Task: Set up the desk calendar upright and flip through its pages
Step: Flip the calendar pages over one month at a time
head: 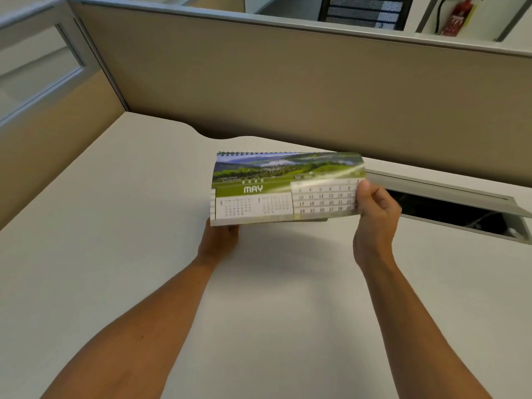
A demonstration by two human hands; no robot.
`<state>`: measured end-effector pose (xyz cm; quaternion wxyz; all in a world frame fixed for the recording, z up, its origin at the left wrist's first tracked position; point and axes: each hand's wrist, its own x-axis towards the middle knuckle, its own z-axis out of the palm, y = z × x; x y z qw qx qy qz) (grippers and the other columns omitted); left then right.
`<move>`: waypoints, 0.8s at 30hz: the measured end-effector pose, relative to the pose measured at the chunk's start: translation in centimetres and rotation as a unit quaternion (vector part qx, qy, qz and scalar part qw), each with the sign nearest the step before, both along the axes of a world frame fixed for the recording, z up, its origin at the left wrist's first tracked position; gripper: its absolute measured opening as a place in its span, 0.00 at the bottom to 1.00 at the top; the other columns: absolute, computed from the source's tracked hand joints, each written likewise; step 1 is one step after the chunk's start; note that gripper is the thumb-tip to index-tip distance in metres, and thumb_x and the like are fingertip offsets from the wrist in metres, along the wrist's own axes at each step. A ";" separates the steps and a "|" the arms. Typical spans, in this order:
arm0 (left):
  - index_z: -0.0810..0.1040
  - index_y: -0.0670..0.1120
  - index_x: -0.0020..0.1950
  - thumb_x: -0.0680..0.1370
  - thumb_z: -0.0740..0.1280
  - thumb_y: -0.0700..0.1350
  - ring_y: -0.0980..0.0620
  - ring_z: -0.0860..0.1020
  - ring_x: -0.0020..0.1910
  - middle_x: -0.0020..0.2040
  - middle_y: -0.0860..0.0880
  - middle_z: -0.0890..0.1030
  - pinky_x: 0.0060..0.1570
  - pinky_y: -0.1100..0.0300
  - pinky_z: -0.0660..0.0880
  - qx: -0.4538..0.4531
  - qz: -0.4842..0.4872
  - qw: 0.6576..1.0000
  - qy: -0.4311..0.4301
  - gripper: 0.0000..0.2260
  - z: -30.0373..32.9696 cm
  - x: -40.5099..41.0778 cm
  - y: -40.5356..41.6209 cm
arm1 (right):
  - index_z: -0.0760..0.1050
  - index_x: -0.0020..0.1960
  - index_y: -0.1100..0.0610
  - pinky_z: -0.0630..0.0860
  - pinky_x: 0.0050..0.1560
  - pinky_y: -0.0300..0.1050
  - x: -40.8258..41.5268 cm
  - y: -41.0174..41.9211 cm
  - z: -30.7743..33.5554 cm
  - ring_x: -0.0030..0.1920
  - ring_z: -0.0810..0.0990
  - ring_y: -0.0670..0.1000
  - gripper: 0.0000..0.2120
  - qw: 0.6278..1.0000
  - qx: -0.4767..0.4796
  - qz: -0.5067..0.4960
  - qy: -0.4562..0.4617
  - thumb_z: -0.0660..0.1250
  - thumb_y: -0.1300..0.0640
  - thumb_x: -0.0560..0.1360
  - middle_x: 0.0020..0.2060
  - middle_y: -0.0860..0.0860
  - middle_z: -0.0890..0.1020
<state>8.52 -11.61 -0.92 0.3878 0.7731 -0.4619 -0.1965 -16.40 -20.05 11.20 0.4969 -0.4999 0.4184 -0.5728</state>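
**Calendar held above the desk, May page showing**

Fingers of my right hand (374, 208) pinch the right edge of the top page of the calendar (285, 188): the thumb lies on the front of the page, over the last column of dates, and the other fingers are behind the paper, where I cannot see them. My left hand (220, 237) grasps the calendar from below at its lower left corner; only the wrist and the back of the hand show, the fingers are hidden under the base.

I hold the calendar between both hands, above the desk (115, 254) and near its far edge, not standing on it. A soft shadow lies on the desk under it. The spiral binding (244, 153) runs along the top edge, away from me. The page has a landscape photo with green hills, mist and blue sky on the upper part. Under it there is a green band with the word MAY in white letters. Lower left there are two small month grids, and on the right a large grid of dates. The right part of the page is blurred and bends a little with a glare on it.

Just behind my right hand, a cable hatch (449, 208) in the desk stands open.
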 end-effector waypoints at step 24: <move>0.64 0.44 0.64 0.76 0.67 0.39 0.43 0.75 0.62 0.65 0.42 0.75 0.58 0.46 0.76 -0.012 0.014 1.000 0.024 0.19 0.9 -0.6 -0.6 | 0.72 0.69 0.55 0.67 0.69 0.60 2.8 -3.9 2.9 0.71 0.67 0.53 0.21 0.899 -0.119 0.096 0.410 0.61 0.46 0.80 0.72 0.53 0.70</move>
